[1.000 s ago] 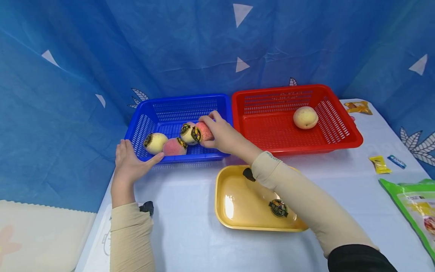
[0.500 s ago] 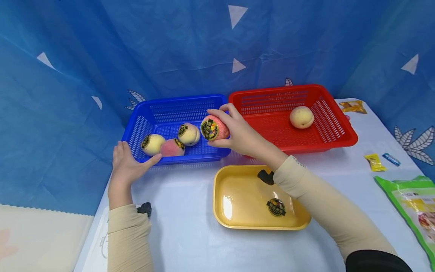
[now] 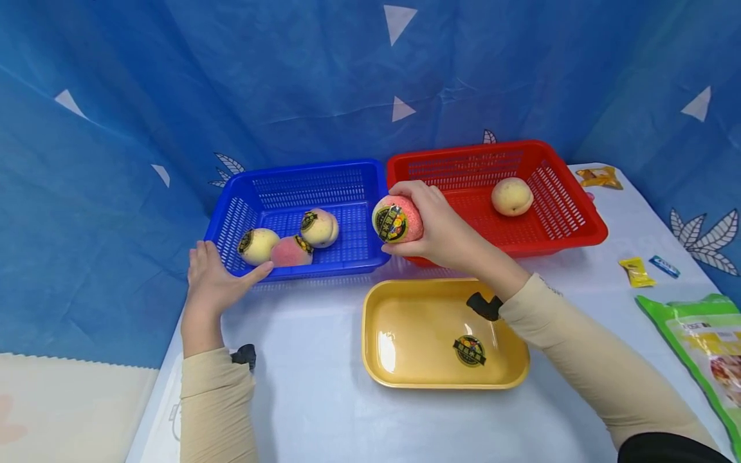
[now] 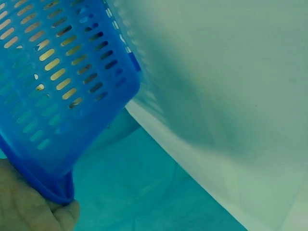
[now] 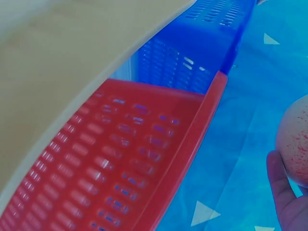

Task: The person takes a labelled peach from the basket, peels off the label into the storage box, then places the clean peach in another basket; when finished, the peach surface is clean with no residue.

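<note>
My right hand (image 3: pixel 440 225) holds a red-and-cream peach (image 3: pixel 397 220) with a black round sticker, raised over the gap between the two baskets. In the right wrist view the thumb or a finger touches this peach (image 5: pixel 296 144). At the left front corner of the blue basket (image 3: pixel 324 269) lies my left hand (image 3: pixel 211 280), fingers straight along its outer side and thumb spread along the front rim. Inside that basket are a yellow peach (image 3: pixel 258 246), a pink peach (image 3: pixel 291 252) and a pale peach (image 3: pixel 320 227), all with black stickers.
The red basket (image 3: pixel 463 222), beside the blue one, holds a pale peach (image 3: pixel 512 196). A yellow tray (image 3: pixel 428 334) with a black sticker sits in front. To the right are small wrapped snacks (image 3: pixel 637 272) and a green-edged bag (image 3: pixel 703 347). A blue curtain (image 3: pixel 324 77) hangs behind.
My right hand has lifted the red-and-cream peach out of the blue basket and carried it right, towards the red basket. The left hand stays at the blue basket's corner.
</note>
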The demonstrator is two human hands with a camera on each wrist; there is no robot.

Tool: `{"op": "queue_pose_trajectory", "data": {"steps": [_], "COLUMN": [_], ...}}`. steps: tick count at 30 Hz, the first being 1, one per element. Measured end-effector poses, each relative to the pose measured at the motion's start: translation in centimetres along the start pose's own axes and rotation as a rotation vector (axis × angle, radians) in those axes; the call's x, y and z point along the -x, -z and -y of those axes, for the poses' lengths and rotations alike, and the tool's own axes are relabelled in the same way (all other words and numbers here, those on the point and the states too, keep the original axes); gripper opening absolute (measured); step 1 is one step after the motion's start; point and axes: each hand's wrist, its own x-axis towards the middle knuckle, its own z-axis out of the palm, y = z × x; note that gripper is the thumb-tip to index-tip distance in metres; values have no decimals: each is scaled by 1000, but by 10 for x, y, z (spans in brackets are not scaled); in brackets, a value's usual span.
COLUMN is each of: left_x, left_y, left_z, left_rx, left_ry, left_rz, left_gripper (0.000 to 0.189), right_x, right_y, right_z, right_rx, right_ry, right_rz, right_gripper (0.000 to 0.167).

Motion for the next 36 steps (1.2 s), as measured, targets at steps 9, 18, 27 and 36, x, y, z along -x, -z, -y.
{"op": "queue_pose_trajectory", "data": {"steps": [9, 18, 27, 36], "left_x": [19, 58, 85, 87], "left_y": [0, -20, -48, -71], "left_z": [-30, -117, -173, -182], "left_rx": [25, 313, 411, 454], "left_ry": [-127, -615, -927, -924], "left_rz": [-151, -331, -204, -228], "left_gripper": [119, 45, 32, 25], "right_x": [19, 31, 37, 39], "right_y": [12, 18, 14, 11], "right_z": [-3, -1, -3, -3], "right_rx": [-40, -66, -51, 57], "right_ry": [72, 77, 125, 107], "right_rz": [-58, -83, -90, -85], "right_gripper": [78, 79, 76, 78]}}
